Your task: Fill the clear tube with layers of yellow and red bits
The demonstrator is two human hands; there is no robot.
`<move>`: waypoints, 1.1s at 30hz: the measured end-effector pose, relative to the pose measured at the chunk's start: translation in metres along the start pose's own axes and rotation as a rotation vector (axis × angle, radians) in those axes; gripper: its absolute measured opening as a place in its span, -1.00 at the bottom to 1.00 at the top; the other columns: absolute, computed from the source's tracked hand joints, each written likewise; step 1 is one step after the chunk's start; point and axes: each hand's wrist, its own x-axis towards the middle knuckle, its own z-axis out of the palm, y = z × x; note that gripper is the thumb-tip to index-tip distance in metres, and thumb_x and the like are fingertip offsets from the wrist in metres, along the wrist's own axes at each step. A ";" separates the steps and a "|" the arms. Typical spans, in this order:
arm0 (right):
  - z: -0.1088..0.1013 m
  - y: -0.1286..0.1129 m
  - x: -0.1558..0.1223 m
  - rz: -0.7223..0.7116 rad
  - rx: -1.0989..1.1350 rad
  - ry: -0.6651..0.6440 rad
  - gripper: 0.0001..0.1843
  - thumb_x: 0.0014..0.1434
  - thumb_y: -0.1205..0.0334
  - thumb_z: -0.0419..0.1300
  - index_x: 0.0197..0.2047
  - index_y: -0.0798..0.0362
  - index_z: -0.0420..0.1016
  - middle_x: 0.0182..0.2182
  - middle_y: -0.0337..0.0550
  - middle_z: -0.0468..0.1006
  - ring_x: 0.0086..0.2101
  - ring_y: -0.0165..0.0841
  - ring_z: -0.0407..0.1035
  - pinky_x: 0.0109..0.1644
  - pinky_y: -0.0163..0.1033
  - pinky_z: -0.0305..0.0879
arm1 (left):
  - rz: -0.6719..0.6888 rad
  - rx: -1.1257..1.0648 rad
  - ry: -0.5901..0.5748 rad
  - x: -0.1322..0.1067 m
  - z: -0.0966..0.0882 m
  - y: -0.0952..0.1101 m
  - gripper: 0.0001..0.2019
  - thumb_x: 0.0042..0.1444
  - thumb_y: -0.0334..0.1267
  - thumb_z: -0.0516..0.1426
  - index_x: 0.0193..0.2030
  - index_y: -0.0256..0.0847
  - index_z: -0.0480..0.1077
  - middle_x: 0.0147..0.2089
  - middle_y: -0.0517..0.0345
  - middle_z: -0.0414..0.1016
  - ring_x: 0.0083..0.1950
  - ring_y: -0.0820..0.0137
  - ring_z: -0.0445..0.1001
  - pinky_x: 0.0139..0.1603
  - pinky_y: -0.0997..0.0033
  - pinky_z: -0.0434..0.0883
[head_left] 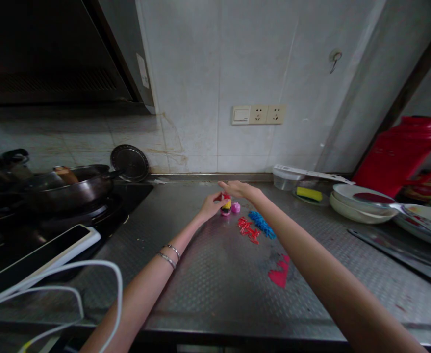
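Observation:
Near the back of the counter, a small clear jar (226, 206) stands upright with red, yellow and dark layers in it. My left hand (213, 205) is closed around its left side. Over the jar's mouth reaches my right hand (238, 189), fingers stretched out to the left; its fingertips are partly hidden. A small round pink-purple piece (236, 207) sits just right of the jar. Closer to me lie a pile of red shreds (249, 230) and a pile of blue shreds (262, 224). Cut red paper pieces (279, 273) lie beneath my right forearm.
A pan (66, 189) sits on the stove at left. A white device with cables (42, 257) lies front left. At right are a clear cup (287, 179), a yellow sponge (309, 194), stacked bowls (362, 208), a knife (395, 255) and a red thermos (399, 157).

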 end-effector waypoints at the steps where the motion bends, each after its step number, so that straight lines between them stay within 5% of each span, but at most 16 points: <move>1: -0.001 0.000 -0.003 -0.008 -0.004 0.013 -0.23 0.17 -0.16 -0.43 -0.10 0.15 0.42 -0.09 0.12 0.43 -0.10 -0.13 0.32 -0.13 -0.15 0.21 | 0.007 0.000 -0.003 0.000 0.000 0.000 -0.72 -0.02 -0.15 0.11 -0.23 -0.31 0.42 -0.29 0.07 0.50 -0.26 0.36 0.43 -0.19 0.37 0.34; 9: -0.013 -0.008 -0.037 -0.080 -0.144 0.240 -0.43 0.22 0.04 -0.27 -0.22 0.20 0.47 -0.14 0.14 0.44 -0.10 -0.19 0.29 -0.12 -0.24 0.16 | 0.012 -0.011 -0.010 0.001 0.000 -0.006 -0.67 0.00 -0.16 0.10 -0.14 -0.30 0.40 -0.21 0.04 0.50 -0.21 0.34 0.44 -0.14 0.33 0.35; 15: -0.011 0.018 -0.062 -0.118 0.080 0.446 -0.67 0.11 0.17 -0.03 -0.24 0.10 0.51 -0.19 -0.04 0.49 -0.17 -0.26 0.33 -0.14 -0.30 0.18 | -0.010 -0.004 -0.003 0.001 0.000 -0.008 -0.65 0.00 -0.14 0.10 -0.11 -0.29 0.40 -0.17 0.04 0.50 -0.17 0.32 0.44 -0.11 0.32 0.36; 20: 0.031 0.059 -0.071 -0.095 0.320 0.323 -0.70 -0.03 0.31 0.04 -0.29 0.13 0.55 -0.39 -0.13 0.56 -0.36 -0.32 0.40 -0.29 -0.35 0.25 | -0.003 -0.017 0.008 0.001 0.000 -0.012 -0.60 -0.01 -0.13 0.12 -0.07 -0.34 0.38 -0.13 -0.02 0.48 -0.13 0.30 0.43 -0.07 0.31 0.35; 25: 0.075 0.077 -0.062 -0.123 0.363 0.234 -0.70 -0.09 0.37 0.07 -0.28 0.10 0.55 -0.36 -0.16 0.57 -0.36 -0.35 0.40 -0.24 -0.35 0.26 | 0.004 0.006 0.042 0.002 -0.001 -0.018 -0.59 -0.04 -0.13 0.14 -0.07 -0.33 0.38 -0.08 -0.05 0.46 -0.09 0.28 0.42 -0.02 0.27 0.32; 33: 0.096 0.075 -0.052 -0.145 0.279 0.222 -0.65 -0.07 0.48 -0.01 -0.28 0.08 0.52 -0.27 -0.10 0.55 -0.22 -0.34 0.38 -0.11 -0.35 0.20 | -0.037 0.018 0.057 0.002 0.000 -0.018 -0.56 -0.06 -0.11 0.15 -0.07 -0.34 0.38 -0.08 -0.07 0.46 -0.08 0.28 0.42 0.00 0.27 0.32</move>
